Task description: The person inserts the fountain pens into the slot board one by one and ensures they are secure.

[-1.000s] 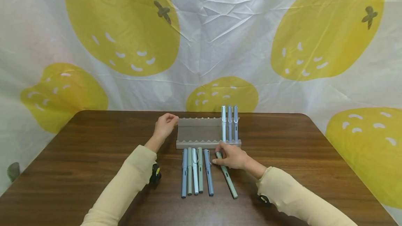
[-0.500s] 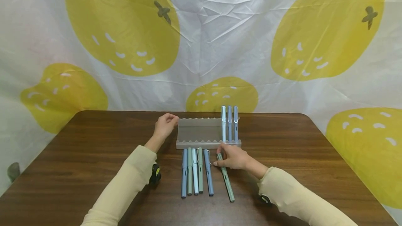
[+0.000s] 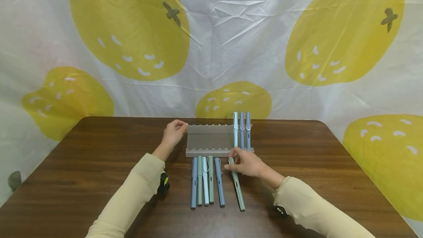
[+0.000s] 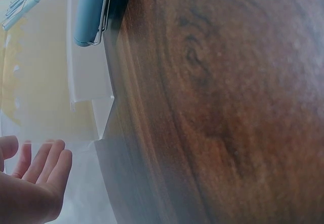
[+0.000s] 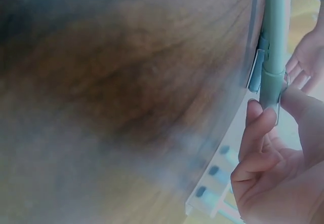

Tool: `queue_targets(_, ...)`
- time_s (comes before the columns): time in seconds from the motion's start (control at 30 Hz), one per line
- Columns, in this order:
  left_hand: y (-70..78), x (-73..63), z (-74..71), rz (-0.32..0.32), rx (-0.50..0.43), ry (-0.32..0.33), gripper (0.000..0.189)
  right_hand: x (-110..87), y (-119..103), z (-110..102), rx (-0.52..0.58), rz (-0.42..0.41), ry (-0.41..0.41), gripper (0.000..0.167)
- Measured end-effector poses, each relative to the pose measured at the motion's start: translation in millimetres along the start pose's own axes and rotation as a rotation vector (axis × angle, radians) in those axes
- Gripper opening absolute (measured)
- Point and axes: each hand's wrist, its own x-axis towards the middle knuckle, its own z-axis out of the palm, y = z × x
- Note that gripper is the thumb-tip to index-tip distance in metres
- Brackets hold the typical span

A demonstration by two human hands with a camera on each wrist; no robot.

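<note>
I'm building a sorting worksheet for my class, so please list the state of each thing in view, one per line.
Clear rack: standing, occupied at its right end
Three racked pens: upright, side by side
Green pen: capped, pinched near its clip end
Right hand: pinching the green pen
Left hand: fingertips at the rack's left edge
Five loose pens: lying on the table
Cloth: hanging, creased

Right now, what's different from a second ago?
The green pen in the right hand has turned: its near end swung left, so it points straighter toward the rack. Nothing was newly grabbed or let go. The left hand stays at the rack's left edge; the three racked pens and five loose pens stayed put.
</note>
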Motion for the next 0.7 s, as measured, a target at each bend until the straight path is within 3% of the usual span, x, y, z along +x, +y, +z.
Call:
queue_targets(0.37, 0.1, 0.4, 0.0, 0.015, -0.003, 0.001, 0.022, 4.9, 1.7, -11.1, 0.128, -0.059, 0.089, 0.025)
queue_targets(0.7, 0.7, -0.5, -0.7, 0.012, -0.005, 0.002, 0.022, 8.1, 0.6, -23.8, 0.176, -0.056, 0.089, 0.023)
